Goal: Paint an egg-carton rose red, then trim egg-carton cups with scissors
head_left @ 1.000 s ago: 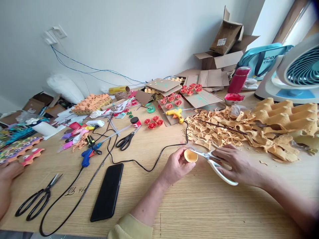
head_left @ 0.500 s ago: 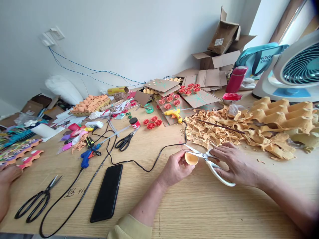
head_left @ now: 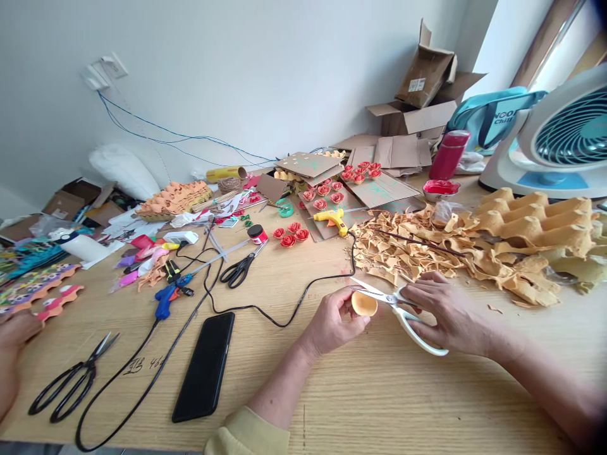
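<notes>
Between the thumb and fingers of my left hand [head_left: 332, 321] is a small yellow-orange egg carton cup [head_left: 364, 304], its hollow side facing me. My right hand [head_left: 443, 313] grips a pair of white-handled scissors [head_left: 417, 330]. Their blades point left and lie against the cup's upper rim; the lower blade is partly hidden there. Just behind both hands spreads a heap of carton scraps [head_left: 403, 243]. An uncut egg carton [head_left: 535, 215] lies beyond my right hand.
A yellow glue gun [head_left: 332, 219] and several red paper roses [head_left: 291, 235] sit beyond my hands. Left of me are a black phone [head_left: 203, 366], black scissors [head_left: 76, 382] and a blue glue gun [head_left: 165, 298] with trailing cable. Another person's hand [head_left: 19, 328] rests at far left.
The view has shifted very slightly. Both hands, the cup and the scissors keep nearly the same positions.
</notes>
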Available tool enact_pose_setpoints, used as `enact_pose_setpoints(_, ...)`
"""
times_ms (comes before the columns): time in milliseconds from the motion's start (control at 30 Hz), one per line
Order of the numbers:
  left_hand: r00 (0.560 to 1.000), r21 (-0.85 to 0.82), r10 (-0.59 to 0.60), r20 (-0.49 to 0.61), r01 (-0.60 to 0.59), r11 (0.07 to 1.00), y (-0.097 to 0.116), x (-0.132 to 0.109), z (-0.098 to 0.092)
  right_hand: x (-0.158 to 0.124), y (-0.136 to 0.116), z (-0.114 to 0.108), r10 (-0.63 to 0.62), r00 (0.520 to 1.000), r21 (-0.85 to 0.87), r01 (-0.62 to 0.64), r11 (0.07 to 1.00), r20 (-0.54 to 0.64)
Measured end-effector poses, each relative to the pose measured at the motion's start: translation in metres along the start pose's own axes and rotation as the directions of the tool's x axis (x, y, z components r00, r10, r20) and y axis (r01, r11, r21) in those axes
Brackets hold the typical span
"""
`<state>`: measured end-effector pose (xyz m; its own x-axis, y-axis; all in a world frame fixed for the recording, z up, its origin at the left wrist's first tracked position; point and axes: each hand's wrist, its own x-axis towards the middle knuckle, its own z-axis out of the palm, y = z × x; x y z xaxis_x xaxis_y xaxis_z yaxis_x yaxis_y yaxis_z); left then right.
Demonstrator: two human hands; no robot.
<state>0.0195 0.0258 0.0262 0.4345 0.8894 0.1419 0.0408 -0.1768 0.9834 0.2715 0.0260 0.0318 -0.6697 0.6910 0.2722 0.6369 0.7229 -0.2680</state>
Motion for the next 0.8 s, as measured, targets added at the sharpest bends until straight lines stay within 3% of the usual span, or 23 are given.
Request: enact_pose_setpoints(800,0.999,0.066,0.031,0.037,-0.034,0.997,0.0023,-0.0011,-0.0005,0.0004,-0.0038,-0.0022,-0.018,0.999,-0.001,0.018,1.000,-0.035)
